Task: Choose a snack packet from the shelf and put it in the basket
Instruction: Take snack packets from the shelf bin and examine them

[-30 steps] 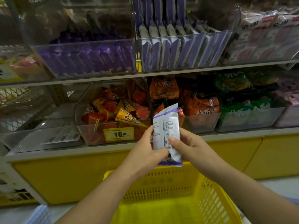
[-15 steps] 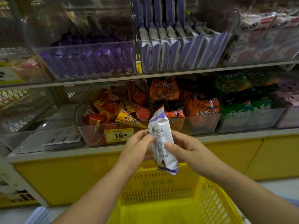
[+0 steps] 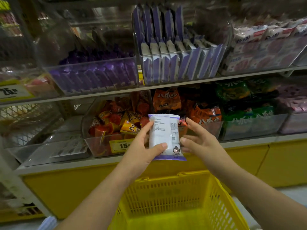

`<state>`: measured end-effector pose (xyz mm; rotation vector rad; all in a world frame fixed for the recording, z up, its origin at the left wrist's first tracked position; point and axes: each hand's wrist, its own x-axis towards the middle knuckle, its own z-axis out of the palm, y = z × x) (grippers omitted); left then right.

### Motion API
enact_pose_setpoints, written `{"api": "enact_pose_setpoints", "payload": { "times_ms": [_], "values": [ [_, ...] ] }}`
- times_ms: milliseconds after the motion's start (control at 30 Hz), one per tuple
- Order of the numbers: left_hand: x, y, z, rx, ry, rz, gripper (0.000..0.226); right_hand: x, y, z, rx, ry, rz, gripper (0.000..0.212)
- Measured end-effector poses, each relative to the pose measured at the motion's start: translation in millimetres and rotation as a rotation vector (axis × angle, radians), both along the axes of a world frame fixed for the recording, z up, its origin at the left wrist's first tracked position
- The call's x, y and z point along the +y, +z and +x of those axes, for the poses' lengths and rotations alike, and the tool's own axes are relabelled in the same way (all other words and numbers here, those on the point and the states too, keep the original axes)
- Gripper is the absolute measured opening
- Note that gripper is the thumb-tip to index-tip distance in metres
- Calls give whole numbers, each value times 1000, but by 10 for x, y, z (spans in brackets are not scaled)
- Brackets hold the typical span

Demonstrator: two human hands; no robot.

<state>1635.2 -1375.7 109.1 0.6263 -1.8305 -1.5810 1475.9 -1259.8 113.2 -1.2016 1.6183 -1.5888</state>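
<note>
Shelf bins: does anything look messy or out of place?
The red and orange snack packets in the bin behind the 15 price tag lie jumbled; the purple-and-white packets above stand in neat rows.

A white packet (image 3: pixel 163 130) with purple ends is upright at centre frame, its small print facing the camera. The left hand (image 3: pixel 141 150) grips it from 8 o'clock, thumb (image 3: pixel 159 146) across its lower face. The right hand (image 3: pixel 199 140), fingers spread, is just beside its 3 o'clock edge. A yellow basket (image 3: pixel 166 195) lies at 6 o'clock, and purple packs (image 3: pixel 174 63) fill a bin at 12.
</note>
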Motion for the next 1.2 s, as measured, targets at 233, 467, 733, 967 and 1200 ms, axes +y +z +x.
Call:
{"api": "enact_pose_setpoints", "payload": {
  "times_ms": [233, 467, 733, 967, 1200],
  "values": [
    [185, 531, -177, -28, -32, -18, 72, 180, 506, 24, 1031, 43, -28, 67],
    [367, 1528, -483, 58, -107, -90, 34, 290, 1378, -249, 1021, -148, -241, 59],
    [198, 2401, -1095, 144, -99, -334, 43, 226, 2184, -656, 804, -274, -447, 48],
    [-390, 2514, -1588, 36, -106, -476, 37, -211, 2516, -1024, 541, -266, -380, 52],
    [-859, 2267, -1841, -151, -71, -712, 32, -586, 2539, -1362, 519, -249, -182, 45]
  ]
}}
